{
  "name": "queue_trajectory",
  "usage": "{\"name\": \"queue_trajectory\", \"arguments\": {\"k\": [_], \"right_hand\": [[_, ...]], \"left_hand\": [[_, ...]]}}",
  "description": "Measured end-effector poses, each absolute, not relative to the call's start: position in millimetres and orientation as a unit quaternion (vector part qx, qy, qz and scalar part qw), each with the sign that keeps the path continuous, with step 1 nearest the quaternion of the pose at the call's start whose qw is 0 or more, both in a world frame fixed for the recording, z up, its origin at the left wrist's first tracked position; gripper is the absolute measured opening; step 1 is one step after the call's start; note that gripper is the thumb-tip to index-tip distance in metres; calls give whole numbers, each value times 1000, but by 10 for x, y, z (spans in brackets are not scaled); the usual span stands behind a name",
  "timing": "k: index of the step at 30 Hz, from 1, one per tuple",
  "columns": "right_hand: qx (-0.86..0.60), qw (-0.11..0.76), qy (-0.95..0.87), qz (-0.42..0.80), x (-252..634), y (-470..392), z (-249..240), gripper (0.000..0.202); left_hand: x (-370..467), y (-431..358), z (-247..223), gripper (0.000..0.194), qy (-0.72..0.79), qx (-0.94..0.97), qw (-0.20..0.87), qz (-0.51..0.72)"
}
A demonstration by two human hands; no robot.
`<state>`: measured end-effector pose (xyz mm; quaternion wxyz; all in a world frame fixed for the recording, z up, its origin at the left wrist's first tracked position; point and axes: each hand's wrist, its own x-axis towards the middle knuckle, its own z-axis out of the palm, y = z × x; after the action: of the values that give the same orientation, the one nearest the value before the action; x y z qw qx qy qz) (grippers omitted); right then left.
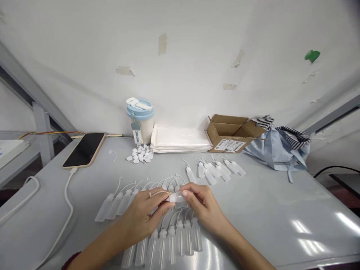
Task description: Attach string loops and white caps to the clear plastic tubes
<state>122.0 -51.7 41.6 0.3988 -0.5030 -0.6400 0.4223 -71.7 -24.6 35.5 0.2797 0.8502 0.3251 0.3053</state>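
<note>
Between my two hands is a small translucent plastic bottle with a thin white strap at its neck, lying sideways. My left hand pinches it at the neck end. My right hand grips the body end between thumb and fingers. Behind my left hand lies a row of similar strapped bottles, partly covered by it. A second row of bottles sits nearer to me, below the hands. Farther back on the right is a looser group of bottles. Small white caps form a pile at the back.
A cup with a blue lid, a stack of white packets, an open cardboard box and a blue cloth bag stand along the wall. At left lies a phone with a white cable across the grey table.
</note>
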Motion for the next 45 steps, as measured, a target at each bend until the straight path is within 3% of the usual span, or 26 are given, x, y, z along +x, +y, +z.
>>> {"name": "queue_trajectory", "arguments": {"k": [3, 7, 12, 21, 25, 28, 30, 33, 37, 41, 45], "right_hand": [[-491, 405, -650, 414, 1209, -521, 396, 26], [-443, 413, -745, 280, 1218, -533, 354, 19], [-421, 354, -811, 199, 1242, -534, 347, 25], [-544, 333, -615, 464, 1169, -531, 382, 32], [-527, 320, -514, 597, 1194, -505, 388, 41], [-507, 332, -497, 622, 1220, -486, 443, 44], [-522, 357, -521, 574, 1252, -460, 461, 41], [-594, 395, -594, 373, 1356, -381, 407, 35], [-672, 340, -651, 93, 1544, -245, 238, 38], [-684, 268, -678, 10, 1615, -199, 140, 36], [-678, 281, -679, 4, 1590, -225, 187, 30]], "left_hand": [[-702, -243, 373, 22, 345, 840, 298, 292], [-691, -228, 470, 41, 370, 789, 425, 244], [-687, -221, 499, 43, 365, 759, 490, 226], [-696, -226, 227, 31, 274, 893, 183, 307], [-687, -259, 160, 29, 252, 917, 137, 279], [-670, -235, 199, 19, 264, 905, 153, 297], [-694, -164, 243, 17, 306, 883, 177, 309], [-821, 20, 280, 26, 414, 840, 192, 294], [-1049, 303, 196, 33, 495, 813, 155, 265], [-1131, 484, 42, 36, 475, 832, 120, 258], [-1089, 568, -21, 36, 457, 846, 127, 244]]}}
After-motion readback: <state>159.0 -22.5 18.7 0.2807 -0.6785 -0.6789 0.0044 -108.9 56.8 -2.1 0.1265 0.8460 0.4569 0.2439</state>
